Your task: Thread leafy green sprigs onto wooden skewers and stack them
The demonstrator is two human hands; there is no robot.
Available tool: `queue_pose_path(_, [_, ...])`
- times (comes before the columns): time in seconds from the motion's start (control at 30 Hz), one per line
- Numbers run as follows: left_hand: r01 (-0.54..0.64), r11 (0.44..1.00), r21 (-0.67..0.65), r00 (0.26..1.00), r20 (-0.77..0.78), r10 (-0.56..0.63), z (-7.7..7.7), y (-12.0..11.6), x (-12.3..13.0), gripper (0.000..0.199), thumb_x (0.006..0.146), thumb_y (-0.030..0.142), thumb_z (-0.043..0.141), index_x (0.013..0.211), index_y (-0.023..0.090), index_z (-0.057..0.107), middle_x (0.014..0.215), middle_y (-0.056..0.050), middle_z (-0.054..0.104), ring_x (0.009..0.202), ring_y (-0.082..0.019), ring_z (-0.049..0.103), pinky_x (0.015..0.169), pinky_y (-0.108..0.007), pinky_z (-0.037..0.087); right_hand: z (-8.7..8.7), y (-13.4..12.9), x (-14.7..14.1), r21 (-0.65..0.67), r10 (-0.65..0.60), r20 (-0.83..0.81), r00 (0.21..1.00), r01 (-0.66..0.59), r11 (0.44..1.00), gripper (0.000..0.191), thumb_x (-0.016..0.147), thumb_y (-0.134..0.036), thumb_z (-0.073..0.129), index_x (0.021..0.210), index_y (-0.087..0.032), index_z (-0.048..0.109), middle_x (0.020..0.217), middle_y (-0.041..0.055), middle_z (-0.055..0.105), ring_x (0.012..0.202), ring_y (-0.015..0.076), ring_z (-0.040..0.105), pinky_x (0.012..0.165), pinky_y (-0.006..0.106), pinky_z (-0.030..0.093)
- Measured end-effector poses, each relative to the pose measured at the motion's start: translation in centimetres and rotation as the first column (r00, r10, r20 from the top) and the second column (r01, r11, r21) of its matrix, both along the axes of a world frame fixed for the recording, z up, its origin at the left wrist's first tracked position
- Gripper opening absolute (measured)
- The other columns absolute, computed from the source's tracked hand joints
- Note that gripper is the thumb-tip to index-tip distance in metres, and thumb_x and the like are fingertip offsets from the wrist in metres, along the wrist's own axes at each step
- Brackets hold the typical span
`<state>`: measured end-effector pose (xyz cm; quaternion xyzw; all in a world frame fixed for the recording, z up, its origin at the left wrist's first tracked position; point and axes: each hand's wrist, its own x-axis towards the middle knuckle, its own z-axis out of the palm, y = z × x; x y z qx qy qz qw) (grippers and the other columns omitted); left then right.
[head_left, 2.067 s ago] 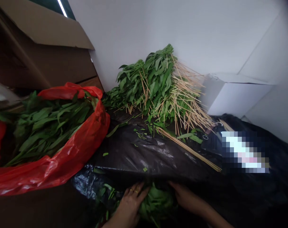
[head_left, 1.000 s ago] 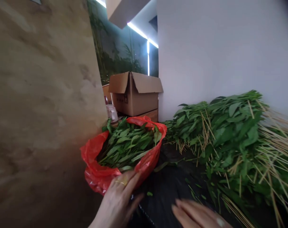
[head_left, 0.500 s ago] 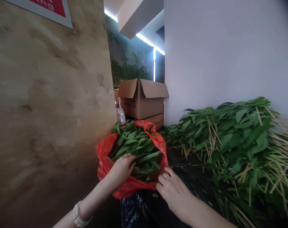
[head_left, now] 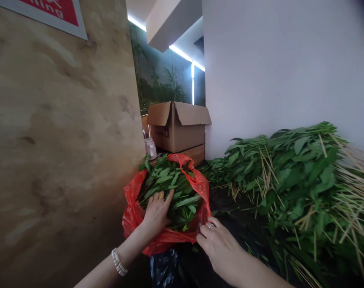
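Note:
A red plastic bag [head_left: 130,224] stands with its mouth wide, full of leafy greens [head_left: 164,176]. My left hand [head_left: 158,209] reaches into the bag and lies on the leaves with its fingers stretched out and apart; the fingertips are partly among the greens. At the bag's near right edge, my right hand [head_left: 214,236] pinches the rim of the red plastic between thumb and fingers. A ring shows on the right hand, and a pearl bracelet circles the left wrist.
Bundles of leafy stems [head_left: 313,168] are heaped to the right against a pale wall [head_left: 274,72]. Loose leaves lie on a dark sheet [head_left: 229,208]. Behind the bag stands a cardboard box [head_left: 182,134] with raised flaps. A mottled wall [head_left: 64,140] borders the left.
My left hand has gone from curled fingers to fingers spread out on the greens, moving slightly forward. The right hand keeps its grip on the bag's rim.

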<state>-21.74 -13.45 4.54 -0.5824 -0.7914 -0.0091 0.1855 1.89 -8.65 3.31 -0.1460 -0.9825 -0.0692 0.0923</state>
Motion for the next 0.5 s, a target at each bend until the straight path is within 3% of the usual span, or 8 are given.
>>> queue_pose_path(0.1, [0.055,0.998,-0.001,0.998,0.007,-0.055,0.8,0.5,-0.8,0.094,0.065,0.015,0.065,0.151,0.022,0.026,0.125,-0.018,0.055,0.117,-0.035,0.051,0.095,-0.042,0.04,0.1,0.0,0.1,-0.014,0.001,0.013,1.0,-0.001,1.0,0.027,0.077,-0.004,0.048,0.093,-0.016,0.067,0.092,0.0071,0.066,0.09,0.0211,0.059,0.106,0.039,0.027])
queue_pose_path(0.2, [0.134,0.991,0.018,0.981,0.142,-0.135,2.8,0.8,-2.5,0.095,0.064,0.013,0.062,0.151,0.022,0.024,0.122,-0.015,0.06,0.114,-0.032,0.056,0.092,-0.038,0.044,0.3,0.0,0.5,-0.043,-0.008,0.026,1.0,0.009,0.999,0.03,0.076,-0.003,0.048,0.095,-0.015,0.067,0.093,0.0075,0.065,0.089,0.0205,0.058,0.101,0.036,0.03])
queue_pose_path(0.37, [0.28,0.956,0.093,0.82,0.495,-0.288,6.2,0.2,-4.6,0.085,0.07,0.021,0.063,0.148,0.025,0.029,0.123,-0.007,0.065,0.11,-0.026,0.061,0.093,-0.035,0.046,0.8,-0.1,1.0,-0.094,-0.045,0.019,0.999,0.046,0.995,0.029,0.08,-0.004,0.044,0.094,-0.016,0.067,0.092,0.0075,0.065,0.088,0.0205,0.057,0.091,0.033,0.036])
queue_pose_path(0.43, [0.356,0.929,0.099,0.769,0.534,-0.352,6.4,-0.9,-4.2,0.088,0.068,0.026,0.068,0.148,0.023,0.029,0.131,-0.008,0.061,0.116,-0.026,0.058,0.098,-0.036,0.044,0.9,-0.1,1.1,-0.117,-0.06,0.038,0.997,0.064,0.991,0.03,0.081,-0.005,0.043,0.094,-0.016,0.068,0.091,0.0076,0.065,0.087,0.0207,0.057,0.091,0.034,0.035])
queue_pose_path(0.5, [0.402,0.909,0.113,0.765,0.505,-0.401,6.2,-2.2,-3.5,0.084,0.07,0.03,0.07,0.146,0.023,0.034,0.135,-0.008,0.057,0.12,-0.025,0.055,0.101,-0.035,0.042,0.9,-0.2,1.0,-0.141,-0.075,0.064,0.995,0.084,0.986,0.031,0.08,-0.004,0.043,0.094,-0.016,0.068,0.092,0.008,0.065,0.088,0.0213,0.058,0.091,0.034,0.035])
